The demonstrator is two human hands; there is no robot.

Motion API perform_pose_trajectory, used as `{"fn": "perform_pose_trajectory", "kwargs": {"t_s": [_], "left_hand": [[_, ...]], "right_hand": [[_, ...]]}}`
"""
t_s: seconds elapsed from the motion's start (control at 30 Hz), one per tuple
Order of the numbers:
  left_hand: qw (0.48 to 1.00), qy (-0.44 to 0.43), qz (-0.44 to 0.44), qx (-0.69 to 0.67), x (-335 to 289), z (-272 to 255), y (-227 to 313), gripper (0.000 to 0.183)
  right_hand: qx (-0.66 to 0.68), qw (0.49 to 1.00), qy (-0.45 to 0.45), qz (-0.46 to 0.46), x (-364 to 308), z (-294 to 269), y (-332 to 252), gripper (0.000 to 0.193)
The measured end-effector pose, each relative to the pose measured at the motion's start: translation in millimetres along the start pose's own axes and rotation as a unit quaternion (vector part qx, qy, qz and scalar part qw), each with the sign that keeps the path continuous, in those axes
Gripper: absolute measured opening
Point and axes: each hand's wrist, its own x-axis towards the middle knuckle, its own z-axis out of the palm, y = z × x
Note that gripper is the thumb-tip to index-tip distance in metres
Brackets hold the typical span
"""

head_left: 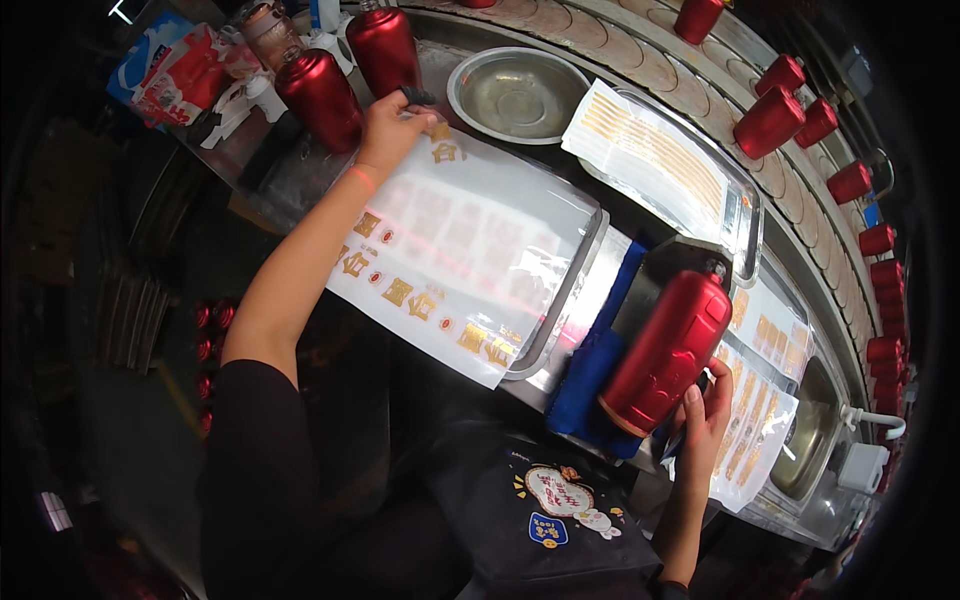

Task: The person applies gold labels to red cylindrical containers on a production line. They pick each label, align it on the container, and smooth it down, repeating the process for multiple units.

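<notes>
My left hand [393,132], with a black cover on one finger, reaches to the far corner of a white decal sheet [470,225]. Its fingertips are pinched together at a gold decal [444,150] there. More gold characters and small red marks line the sheet's near side. A glossy red bottle [668,352] leans on its side over a blue cloth [592,385], on the right. Beside the bottle's lower side, my right hand [705,415] is closed with fingers curled around something dark, mostly hidden.
Two red bottles [320,98] stand far left, near packaging [175,75]. Behind the sheet are a metal bowl [518,95] and a tray [742,235] with striped gold decals. More decal sheets [745,420] lie right, before a sink [808,450]. A conveyor [640,60] carries red bottles.
</notes>
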Motion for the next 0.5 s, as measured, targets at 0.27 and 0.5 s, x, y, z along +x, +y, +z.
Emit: {"fn": "perform_pose_trajectory", "kwargs": {"t_s": [0.27, 0.5], "left_hand": [[0.918, -0.118, 0.249, 0.286, -84, 0, 177, 0.023], [0.872, -0.345, 0.34, 0.064, -119, 59, 266, 0.03]], "right_hand": [[-0.274, 0.948, -0.044, -0.154, -24, 8, -19, 0.115], [-0.381, 0.913, -0.02, -0.145, -22, 12, -2, 0.113]]}}
